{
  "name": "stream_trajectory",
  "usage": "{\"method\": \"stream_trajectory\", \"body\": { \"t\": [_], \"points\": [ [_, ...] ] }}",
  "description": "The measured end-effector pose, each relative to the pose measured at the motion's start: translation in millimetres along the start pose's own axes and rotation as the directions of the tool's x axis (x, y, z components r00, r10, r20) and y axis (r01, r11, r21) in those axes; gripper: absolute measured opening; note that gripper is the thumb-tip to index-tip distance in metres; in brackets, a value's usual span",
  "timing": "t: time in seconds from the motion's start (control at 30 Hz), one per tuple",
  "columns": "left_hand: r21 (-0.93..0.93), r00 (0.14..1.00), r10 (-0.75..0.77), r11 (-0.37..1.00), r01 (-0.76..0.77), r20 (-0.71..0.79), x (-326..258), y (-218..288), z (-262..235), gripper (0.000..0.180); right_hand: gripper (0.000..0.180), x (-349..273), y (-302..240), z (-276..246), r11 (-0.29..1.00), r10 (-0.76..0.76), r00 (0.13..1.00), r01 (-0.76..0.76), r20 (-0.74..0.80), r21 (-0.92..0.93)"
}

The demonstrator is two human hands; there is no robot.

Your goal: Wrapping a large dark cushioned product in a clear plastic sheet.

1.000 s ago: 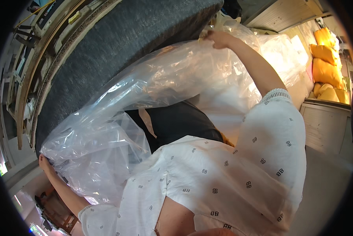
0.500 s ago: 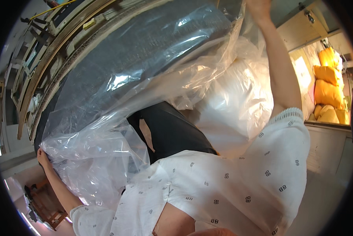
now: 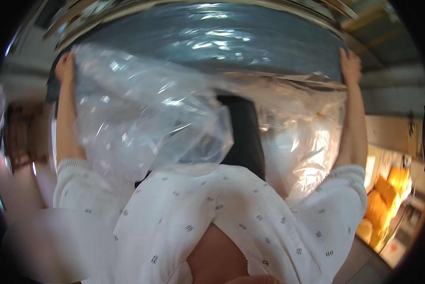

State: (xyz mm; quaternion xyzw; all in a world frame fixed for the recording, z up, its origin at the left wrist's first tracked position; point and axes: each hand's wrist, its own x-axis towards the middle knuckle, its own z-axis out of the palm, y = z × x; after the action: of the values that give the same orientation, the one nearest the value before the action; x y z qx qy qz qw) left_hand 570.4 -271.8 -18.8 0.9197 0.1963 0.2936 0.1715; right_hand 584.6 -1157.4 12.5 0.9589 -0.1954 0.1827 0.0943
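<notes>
A clear plastic cover (image 3: 151, 113) is gripped at its upper edge by the left hand (image 3: 64, 66) and right hand (image 3: 350, 64), both clenched, and stretched across a grey mattress (image 3: 212, 38). Covering seems underway; the next pull calls for even tension.

Light is fairly bright and even, seemingly from overhead. White glare streaks run across the plastic sheet (image 3: 146, 118) and the grey roll (image 3: 212, 38) above it. The whole frame is soft with motion blur; the left edge smears most, and a blurred patch sits at lower left. Fisheye distortion bends the roll into an arc and leaves a black rim around the picture. The yellow objects (image 3: 383, 199) at right look overexposed.
</notes>
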Motion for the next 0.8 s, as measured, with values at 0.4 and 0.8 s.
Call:
{"method": "stream_trajectory", "body": {
  "t": [0.4, 0.8],
  "points": [
    [-0.182, 0.974, -0.075, 0.983, 0.035, -0.214, 1.6, 15.6, 2.8, 0.036, 0.057, -311.5, -182.8, -124.7, 0.309, -0.945, -0.026, -0.385, 0.325, 0.869],
    [-0.442, 0.993, 0.116, 0.89, -0.111, -0.016, -16.8, 47.0, -1.9, 0.028, 0.037, -187.9, -46.2, -189.7, -0.733, -0.12, 0.992, -0.108, 0.029, 0.671]
  ]
}}
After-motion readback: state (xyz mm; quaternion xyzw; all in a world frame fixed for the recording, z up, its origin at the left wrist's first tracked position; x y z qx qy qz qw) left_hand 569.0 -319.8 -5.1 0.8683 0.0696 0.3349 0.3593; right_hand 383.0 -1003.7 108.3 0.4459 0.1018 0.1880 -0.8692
